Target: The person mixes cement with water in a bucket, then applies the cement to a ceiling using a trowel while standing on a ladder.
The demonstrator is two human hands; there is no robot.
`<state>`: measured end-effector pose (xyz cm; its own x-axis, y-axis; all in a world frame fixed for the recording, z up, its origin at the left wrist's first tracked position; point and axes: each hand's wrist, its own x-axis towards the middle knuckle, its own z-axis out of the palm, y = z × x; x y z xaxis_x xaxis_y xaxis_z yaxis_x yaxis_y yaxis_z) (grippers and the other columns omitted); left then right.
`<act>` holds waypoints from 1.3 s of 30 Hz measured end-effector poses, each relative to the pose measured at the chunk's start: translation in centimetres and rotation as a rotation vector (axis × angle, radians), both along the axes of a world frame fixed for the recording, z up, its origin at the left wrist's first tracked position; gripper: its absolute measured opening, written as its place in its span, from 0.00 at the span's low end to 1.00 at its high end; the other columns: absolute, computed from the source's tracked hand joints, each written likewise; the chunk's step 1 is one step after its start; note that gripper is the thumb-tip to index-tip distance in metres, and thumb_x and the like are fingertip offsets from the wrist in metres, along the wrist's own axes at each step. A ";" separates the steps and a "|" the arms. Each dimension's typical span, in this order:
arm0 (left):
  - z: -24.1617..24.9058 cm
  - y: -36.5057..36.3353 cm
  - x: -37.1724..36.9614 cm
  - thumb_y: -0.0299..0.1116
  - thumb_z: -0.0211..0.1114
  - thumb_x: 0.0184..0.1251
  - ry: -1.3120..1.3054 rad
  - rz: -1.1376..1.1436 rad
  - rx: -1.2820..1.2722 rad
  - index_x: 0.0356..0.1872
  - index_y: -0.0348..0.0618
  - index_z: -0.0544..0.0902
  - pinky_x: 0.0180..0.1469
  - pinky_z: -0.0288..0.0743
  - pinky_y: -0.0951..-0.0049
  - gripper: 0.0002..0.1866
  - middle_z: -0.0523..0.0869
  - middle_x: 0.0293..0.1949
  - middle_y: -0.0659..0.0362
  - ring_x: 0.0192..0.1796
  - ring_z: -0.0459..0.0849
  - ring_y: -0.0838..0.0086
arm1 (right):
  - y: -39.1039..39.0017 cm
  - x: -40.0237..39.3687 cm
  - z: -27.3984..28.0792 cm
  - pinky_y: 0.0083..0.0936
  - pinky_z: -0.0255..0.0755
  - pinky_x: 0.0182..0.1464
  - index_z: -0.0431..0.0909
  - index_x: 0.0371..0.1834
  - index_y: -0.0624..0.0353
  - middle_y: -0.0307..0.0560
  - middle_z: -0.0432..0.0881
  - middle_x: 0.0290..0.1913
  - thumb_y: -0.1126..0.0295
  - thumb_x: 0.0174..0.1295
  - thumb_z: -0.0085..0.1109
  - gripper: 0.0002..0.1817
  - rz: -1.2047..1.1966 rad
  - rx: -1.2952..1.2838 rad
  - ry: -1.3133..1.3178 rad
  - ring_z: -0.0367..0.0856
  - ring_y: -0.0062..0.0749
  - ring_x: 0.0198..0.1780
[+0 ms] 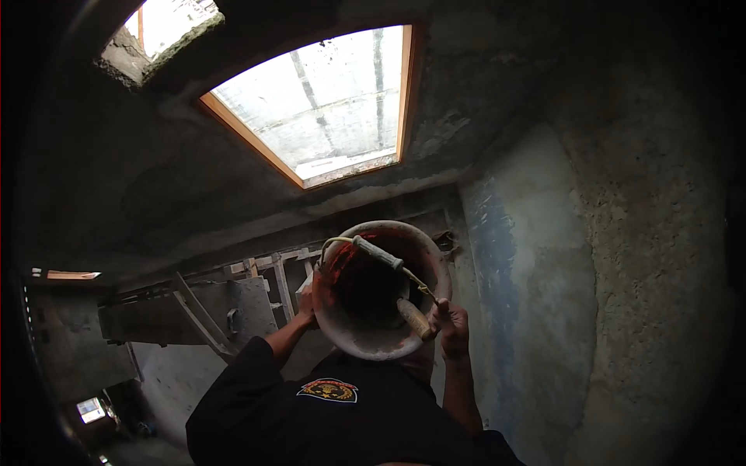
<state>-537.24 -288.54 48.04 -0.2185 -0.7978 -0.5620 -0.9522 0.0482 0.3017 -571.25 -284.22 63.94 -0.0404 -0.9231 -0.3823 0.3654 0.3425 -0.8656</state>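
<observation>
Neither of my hands is in view. Below the camera a co-worker in a black shirt (350, 423) with a badge on it holds up a grimy, red-stained bucket (365, 347). One of the co-worker's hands (306, 300) grips the bucket's left rim. The other (454, 328) is at its right rim, by a wooden tool handle (412, 317) that sticks out of the bucket. The bucket's wire bail with a grey grip (378, 252) lies across the opening. The inside of the bucket is dark.
A wood-framed window opening (326, 101) lets in bright light, with a smaller opening (167, 23) beside it. Rough wooden planks and braces (225, 307) stand left of the co-worker. A grey plastered wall (536, 295) closes in on the right.
</observation>
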 end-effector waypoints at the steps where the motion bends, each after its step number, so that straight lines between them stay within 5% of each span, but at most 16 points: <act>1: 0.3 0.0 -0.1 0.42 0.58 0.56 -0.003 0.026 0.018 0.38 0.41 0.80 0.43 0.74 0.58 0.15 0.83 0.35 0.46 0.43 0.82 0.55 | 0.1 -0.2 -0.5 0.18 0.55 0.28 0.61 0.16 0.54 0.32 0.60 0.16 0.43 0.65 0.50 0.28 0.047 0.008 0.034 0.62 0.18 0.21; 10: 2.9 -1.8 -1.3 0.44 0.60 0.55 0.047 0.249 0.172 0.40 0.43 0.81 0.44 0.73 0.55 0.17 0.84 0.37 0.45 0.46 0.82 0.54 | -0.8 -1.0 -0.3 0.21 0.55 0.29 0.56 0.17 0.50 0.31 0.54 0.18 0.41 0.64 0.49 0.28 0.063 0.173 -0.050 0.56 0.20 0.21; 11: -0.4 -0.6 -0.8 0.45 0.61 0.54 0.029 0.243 -0.063 0.41 0.50 0.80 0.35 0.73 0.57 0.16 0.86 0.29 0.57 0.38 0.85 0.59 | -0.7 -1.3 -1.1 0.21 0.54 0.29 0.56 0.17 0.49 0.31 0.54 0.18 0.42 0.65 0.48 0.28 0.069 0.157 -0.048 0.56 0.19 0.21; 12: -0.2 -0.6 -1.0 0.45 0.61 0.54 0.029 0.256 -0.064 0.41 0.50 0.80 0.35 0.73 0.57 0.16 0.86 0.29 0.57 0.38 0.85 0.59 | -0.9 -1.1 -0.8 0.22 0.53 0.29 0.55 0.17 0.49 0.31 0.54 0.18 0.43 0.66 0.48 0.27 0.076 0.146 -0.051 0.56 0.19 0.22; 16: -3.7 -0.5 -0.5 0.49 0.62 0.51 -0.007 0.310 0.078 0.46 0.53 0.80 0.45 0.68 0.45 0.22 0.87 0.33 0.55 0.42 0.85 0.58 | -1.8 -1.4 0.7 0.21 0.52 0.28 0.55 0.17 0.48 0.29 0.53 0.19 0.47 0.68 0.47 0.25 0.080 0.207 -0.093 0.54 0.18 0.21; 20: -3.3 -1.1 -0.3 0.51 0.61 0.51 0.030 0.314 0.178 0.40 0.53 0.84 0.46 0.70 0.50 0.19 0.87 0.36 0.52 0.45 0.84 0.56 | -3.0 -1.1 1.7 0.21 0.47 0.24 0.52 0.15 0.46 0.27 0.48 0.16 0.45 0.68 0.46 0.28 0.058 0.132 -0.030 0.48 0.16 0.18; 21: -3.4 -1.6 0.0 0.57 0.55 0.56 0.066 0.280 0.337 0.46 0.43 0.83 0.60 0.59 0.40 0.29 0.82 0.50 0.46 0.57 0.77 0.52 | -3.1 -1.3 1.5 0.21 0.46 0.23 0.52 0.15 0.46 0.26 0.49 0.16 0.44 0.68 0.46 0.28 0.087 0.155 0.009 0.48 0.16 0.17; 30: 0.6 -6.6 0.0 0.56 0.52 0.60 0.120 0.326 0.095 0.48 0.42 0.81 0.61 0.62 0.45 0.29 0.80 0.52 0.45 0.58 0.75 0.49 | -4.6 0.5 2.0 0.21 0.54 0.19 0.57 0.14 0.47 0.30 0.55 0.13 0.43 0.67 0.45 0.28 -0.151 0.140 0.213 0.56 0.18 0.14; 39: -3.5 -2.7 1.6 0.55 0.50 0.62 0.185 0.329 0.066 0.49 0.41 0.80 0.61 0.63 0.48 0.28 0.80 0.53 0.45 0.58 0.75 0.49 | -7.3 2.9 4.1 0.22 0.48 0.17 0.64 0.08 0.50 0.29 0.61 0.11 0.49 0.64 0.54 0.28 -0.286 0.152 0.444 0.57 0.16 0.13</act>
<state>-535.67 -291.21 44.49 -0.0591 -0.8057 -0.5893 -0.8430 -0.2759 0.4618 -568.38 -291.49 68.05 -0.4694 -0.7875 -0.3995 0.0734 0.4161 -0.9064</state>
